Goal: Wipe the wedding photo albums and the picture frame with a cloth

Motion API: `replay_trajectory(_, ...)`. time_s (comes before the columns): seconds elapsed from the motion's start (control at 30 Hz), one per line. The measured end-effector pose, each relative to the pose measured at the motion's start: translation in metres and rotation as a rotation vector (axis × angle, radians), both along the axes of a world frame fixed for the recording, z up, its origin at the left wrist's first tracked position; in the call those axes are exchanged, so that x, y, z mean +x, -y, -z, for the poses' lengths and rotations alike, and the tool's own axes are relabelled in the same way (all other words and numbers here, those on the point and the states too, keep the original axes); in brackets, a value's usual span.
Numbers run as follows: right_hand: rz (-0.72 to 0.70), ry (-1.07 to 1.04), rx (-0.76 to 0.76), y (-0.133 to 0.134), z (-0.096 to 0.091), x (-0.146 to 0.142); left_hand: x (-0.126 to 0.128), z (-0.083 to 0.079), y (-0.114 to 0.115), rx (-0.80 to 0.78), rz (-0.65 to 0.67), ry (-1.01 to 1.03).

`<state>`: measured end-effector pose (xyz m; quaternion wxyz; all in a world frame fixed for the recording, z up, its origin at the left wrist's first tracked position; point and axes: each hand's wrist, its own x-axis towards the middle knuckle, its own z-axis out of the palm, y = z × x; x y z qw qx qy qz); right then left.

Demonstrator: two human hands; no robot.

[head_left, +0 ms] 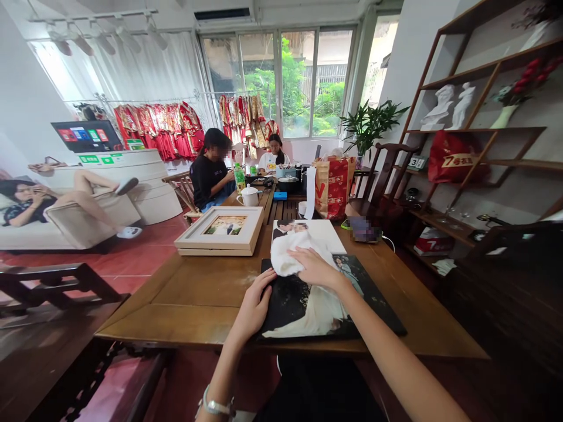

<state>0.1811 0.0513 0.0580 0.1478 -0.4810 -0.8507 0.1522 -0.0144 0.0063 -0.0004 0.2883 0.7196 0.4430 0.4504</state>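
Observation:
A large dark wedding photo print point(373, 310) lies flat at the near edge of the wooden table point(193, 299). My left hand point(255, 305) rests on the print's left edge with fingers pressed down flat. My right hand point(314, 266) presses a white cloth point(285, 252) onto the upper part of the print, fingers curled over it. A second print point(323, 231) lies just beyond, partly under the cloth.
A stack of pale picture frames point(222, 231) sits on the table's left. Further back are a white teapot point(250, 196), a red gift bag point(333, 184), a phone point(364, 230) and two seated people. Shelves stand at right, a wooden chair at left.

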Motion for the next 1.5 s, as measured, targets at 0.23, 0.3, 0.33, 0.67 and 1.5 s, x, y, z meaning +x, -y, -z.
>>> replay_trajectory(0.23, -0.035, -0.038, 0.004, -0.012, -0.008, -0.012, 0.001, 0.000, 0.000, -0.015, -0.010, -0.028)
replay_trajectory(0.3, 0.023, -0.041, 0.017, 0.001, -0.007, -0.006, 0.001, -0.001, 0.000, -0.023, 0.001, -0.027)
replay_trajectory(0.33, 0.063, -0.039, 0.024, 0.010, -0.006, -0.004, 0.001, -0.002, 0.000, -0.030, 0.007, -0.022)
replay_trajectory(0.67, 0.115, -0.047, 0.122, 0.112, 0.004, -0.029, 0.004, -0.020, 0.007, -0.198, -0.015, 0.115)
replay_trajectory(1.5, 0.300, 0.047, 0.129, 0.145, 0.027, 0.165, -0.041, -0.062, 0.042, -0.440, -0.440, 0.704)
